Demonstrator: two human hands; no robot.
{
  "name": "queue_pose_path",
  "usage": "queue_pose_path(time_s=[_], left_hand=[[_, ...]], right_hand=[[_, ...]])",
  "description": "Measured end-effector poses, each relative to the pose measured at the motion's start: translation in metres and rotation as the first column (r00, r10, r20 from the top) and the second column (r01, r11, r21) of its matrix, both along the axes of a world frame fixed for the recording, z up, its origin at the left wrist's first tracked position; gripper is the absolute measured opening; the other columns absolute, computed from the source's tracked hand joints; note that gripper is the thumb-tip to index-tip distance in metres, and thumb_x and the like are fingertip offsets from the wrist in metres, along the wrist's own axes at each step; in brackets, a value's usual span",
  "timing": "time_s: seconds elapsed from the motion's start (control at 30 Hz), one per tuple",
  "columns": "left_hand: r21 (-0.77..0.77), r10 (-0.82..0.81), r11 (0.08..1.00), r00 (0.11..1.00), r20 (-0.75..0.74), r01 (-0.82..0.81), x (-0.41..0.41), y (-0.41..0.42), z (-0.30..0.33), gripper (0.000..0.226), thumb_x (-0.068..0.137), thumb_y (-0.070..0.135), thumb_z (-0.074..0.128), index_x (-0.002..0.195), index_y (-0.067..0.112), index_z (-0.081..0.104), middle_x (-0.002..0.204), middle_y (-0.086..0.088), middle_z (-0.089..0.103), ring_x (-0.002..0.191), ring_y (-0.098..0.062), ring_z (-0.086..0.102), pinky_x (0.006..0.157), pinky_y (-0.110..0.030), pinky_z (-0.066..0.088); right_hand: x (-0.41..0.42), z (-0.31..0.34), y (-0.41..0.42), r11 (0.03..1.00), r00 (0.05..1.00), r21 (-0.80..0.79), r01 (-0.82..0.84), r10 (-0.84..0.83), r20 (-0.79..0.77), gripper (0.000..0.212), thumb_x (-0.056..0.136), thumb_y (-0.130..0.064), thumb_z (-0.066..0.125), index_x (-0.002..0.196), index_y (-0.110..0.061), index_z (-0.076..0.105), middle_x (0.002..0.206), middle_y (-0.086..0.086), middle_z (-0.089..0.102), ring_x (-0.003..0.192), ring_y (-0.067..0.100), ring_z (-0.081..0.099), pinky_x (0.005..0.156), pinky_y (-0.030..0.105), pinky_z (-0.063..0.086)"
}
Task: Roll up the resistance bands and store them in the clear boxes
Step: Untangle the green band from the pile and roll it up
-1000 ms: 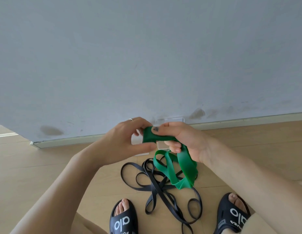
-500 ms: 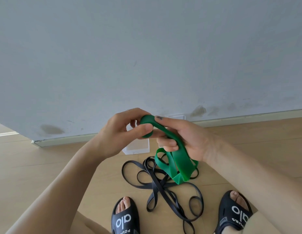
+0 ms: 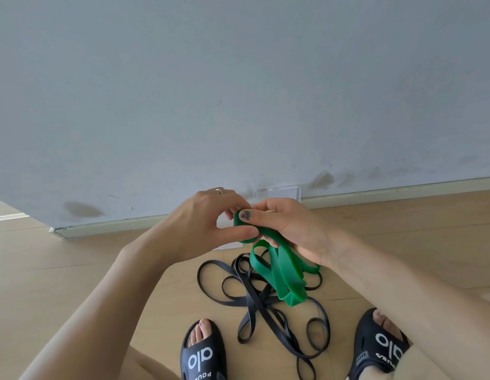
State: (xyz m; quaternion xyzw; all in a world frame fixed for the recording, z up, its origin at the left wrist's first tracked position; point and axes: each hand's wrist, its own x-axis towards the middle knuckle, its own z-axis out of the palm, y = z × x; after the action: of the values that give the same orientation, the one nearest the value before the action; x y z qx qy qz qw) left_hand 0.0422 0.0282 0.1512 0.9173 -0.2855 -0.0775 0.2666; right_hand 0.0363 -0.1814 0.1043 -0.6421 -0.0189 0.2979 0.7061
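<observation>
A green resistance band [image 3: 286,272] is held in the air between both hands, its upper end wound into a small roll. My left hand [image 3: 202,220] pinches that roll from the left, thumb underneath. From the right, my right hand [image 3: 287,223] grips the same roll, thumb on top, while the loose loops of the band hang down below it. A thin black resistance band [image 3: 255,300] lies tangled on the wooden floor under the hands. Two clear boxes stand against the wall behind the hands: one [image 3: 282,192] shows above them, the other [image 3: 224,244] is mostly hidden.
A grey wall with a white skirting board [image 3: 107,227] runs close behind the boxes. My two feet in black slides [image 3: 202,355] [image 3: 381,344] stand on either side of the black band. Wooden floor [image 3: 60,270] spreads left and right.
The roll at the top of the green band has been turned between the fingers and looks tighter. The hanging loops have shifted slightly. The black band has not moved.
</observation>
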Motion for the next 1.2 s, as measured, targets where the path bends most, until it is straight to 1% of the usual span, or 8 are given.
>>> queue_pose_path(time_s=[0.1, 0.27, 0.47, 0.67, 0.87, 0.97, 1.1, 1.2], left_hand=[[-0.061, -0.047, 0.997, 0.998, 0.040, 0.049, -0.001, -0.002, -0.003, 0.035, 0.094, 0.055, 0.056, 0.105, 0.026, 0.071, 0.088, 0.019, 0.060, 0.093, -0.009, 0.056, 0.078, -0.015, 0.041], [-0.227, -0.001, 0.974, 0.999, -0.050, -0.011, 0.000, 0.002, 0.004, 0.025, 0.094, 0.045, 0.061, 0.107, 0.026, 0.072, 0.092, 0.012, 0.065, 0.090, -0.016, 0.060, 0.080, -0.020, 0.047], [-0.111, -0.025, 0.994, 0.998, -0.060, 0.018, -0.006, 0.005, 0.004, 0.039, 0.078, 0.060, 0.072, 0.107, 0.033, 0.070, 0.098, 0.020, 0.067, 0.099, -0.005, 0.059, 0.083, -0.013, 0.043], [-0.063, -0.043, 0.997, 0.995, -0.095, 0.037, -0.006, 0.000, -0.001, 0.028, 0.078, 0.063, 0.072, 0.097, 0.043, 0.068, 0.089, 0.022, 0.065, 0.093, -0.004, 0.062, 0.079, -0.011, 0.042], [-0.283, -0.099, 0.958, 0.984, -0.148, 0.054, -0.006, 0.001, 0.007, 0.015, 0.090, 0.034, 0.076, 0.101, 0.024, 0.074, 0.077, 0.004, 0.068, 0.081, -0.019, 0.060, 0.081, -0.027, 0.046], [-0.302, -0.092, 0.953, 0.973, -0.211, 0.025, -0.007, 0.005, 0.010, 0.012, 0.088, 0.030, 0.080, 0.098, 0.025, 0.074, 0.084, 0.005, 0.071, 0.085, -0.020, 0.063, 0.083, -0.030, 0.050], [-0.167, -0.075, 0.985, 0.978, -0.194, 0.043, -0.014, -0.004, 0.007, 0.029, 0.076, 0.044, 0.084, 0.098, 0.029, 0.074, 0.089, 0.010, 0.071, 0.089, -0.016, 0.064, 0.079, -0.024, 0.050], [-0.181, -0.103, 0.981, 0.979, -0.174, 0.071, -0.013, -0.009, 0.005, 0.025, 0.080, 0.043, 0.081, 0.096, 0.025, 0.072, 0.085, 0.009, 0.068, 0.084, -0.016, 0.065, 0.074, -0.024, 0.049]], right_hand=[[-0.001, 0.005, -0.001, 0.993, 0.995, 0.081, -0.081, 0.085, -0.055, 0.049, 0.092, -0.048, 0.072, 0.114, -0.004, 0.067, 0.081, 0.004, 0.069, 0.063, 0.014, 0.041, 0.060, 0.027, 0.032], [-0.002, 0.015, -0.006, 0.931, 0.964, 0.309, -0.193, 0.238, -0.116, 0.042, 0.097, -0.034, 0.060, 0.130, -0.007, 0.058, 0.119, 0.019, 0.069, 0.062, 0.010, 0.043, 0.059, 0.022, 0.034], [-0.005, 0.010, -0.003, 0.968, 0.971, 0.162, -0.192, 0.211, -0.113, 0.024, 0.088, -0.031, 0.071, 0.101, -0.012, 0.066, 0.087, 0.005, 0.065, 0.070, 0.015, 0.048, 0.059, 0.021, 0.038], [-0.001, 0.008, -0.003, 0.962, 0.962, -0.050, -0.268, 0.265, -0.064, 0.041, 0.086, -0.043, 0.076, 0.104, -0.008, 0.066, 0.089, 0.012, 0.070, 0.087, 0.028, 0.063, 0.069, 0.032, 0.047], [-0.004, 0.020, -0.008, 0.922, 0.941, 0.260, -0.286, 0.321, -0.105, 0.025, 0.105, -0.035, 0.052, 0.115, -0.015, 0.064, 0.104, 0.011, 0.071, 0.061, 0.013, 0.048, 0.063, 0.027, 0.036], [-0.003, 0.020, -0.007, 0.921, 0.940, 0.227, -0.318, 0.337, -0.050, 0.027, 0.103, -0.035, 0.055, 0.112, -0.011, 0.064, 0.104, 0.017, 0.070, 0.057, 0.008, 0.049, 0.062, 0.025, 0.037], [-0.010, 0.012, -0.001, 0.956, 0.961, 0.104, -0.275, 0.278, -0.007, 0.043, 0.092, -0.044, 0.072, 0.111, -0.006, 0.068, 0.090, 0.014, 0.063, 0.067, 0.017, 0.053, 0.061, 0.026, 0.042], [-0.012, 0.008, 0.004, 0.968, 0.967, 0.000, -0.251, 0.251, 0.053, 0.067, 0.088, -0.060, 0.070, 0.105, 0.004, 0.065, 0.084, 0.014, 0.069, 0.079, 0.032, 0.056, 0.063, 0.031, 0.044]])
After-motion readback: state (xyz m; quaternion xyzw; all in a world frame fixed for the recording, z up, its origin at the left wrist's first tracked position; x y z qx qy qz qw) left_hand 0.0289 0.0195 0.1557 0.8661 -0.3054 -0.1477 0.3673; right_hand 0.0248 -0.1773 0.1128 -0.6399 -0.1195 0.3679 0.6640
